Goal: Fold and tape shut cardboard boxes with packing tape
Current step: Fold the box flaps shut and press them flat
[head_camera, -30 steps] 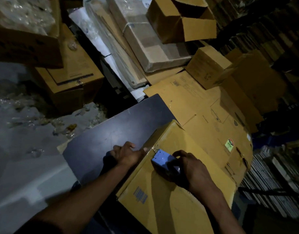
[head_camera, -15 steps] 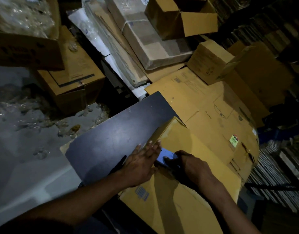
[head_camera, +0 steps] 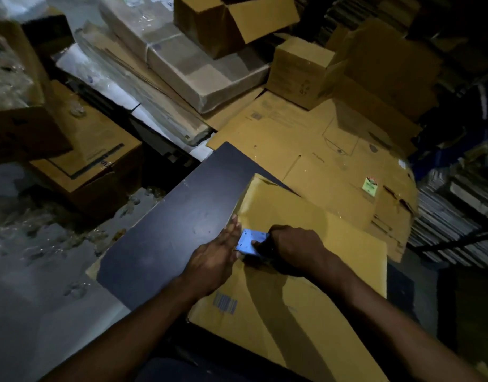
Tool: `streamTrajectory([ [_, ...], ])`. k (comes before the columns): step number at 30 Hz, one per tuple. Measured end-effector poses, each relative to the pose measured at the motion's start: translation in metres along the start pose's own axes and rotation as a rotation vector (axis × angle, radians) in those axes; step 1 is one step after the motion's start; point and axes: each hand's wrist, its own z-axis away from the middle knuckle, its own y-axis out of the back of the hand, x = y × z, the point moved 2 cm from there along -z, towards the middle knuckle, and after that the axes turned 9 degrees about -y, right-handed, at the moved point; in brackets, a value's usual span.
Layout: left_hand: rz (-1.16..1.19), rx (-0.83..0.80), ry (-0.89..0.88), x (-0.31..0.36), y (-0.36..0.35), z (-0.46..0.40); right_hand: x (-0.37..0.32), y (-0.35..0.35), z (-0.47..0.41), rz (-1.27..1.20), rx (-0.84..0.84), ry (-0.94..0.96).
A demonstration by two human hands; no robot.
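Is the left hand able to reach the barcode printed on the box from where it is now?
Probably yes. The left hand lies flat with straight fingers along the edge of the cardboard box, holding nothing, and the barcode is just beside its wrist. Nothing covers the barcode; the right hand grips the blue tape dispenser farther away.
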Motion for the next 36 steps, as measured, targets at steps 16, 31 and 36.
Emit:
streamTrajectory([
  [16, -0.401, -0.392, -0.03, 0.016, 0.013, -0.009, 0.044, -0.039, 0.036, -0.05, -0.061, -0.131],
  [31, -0.533, -0.579, -0.225, -0.015, 0.044, -0.017, 0.0, -0.018, 0.019, -0.252, -0.086, -0.136],
  [36, -0.54, -0.599, -0.214, -0.017, 0.047, -0.017, 0.036, -0.049, 0.058, -0.082, -0.104, -0.209],
])
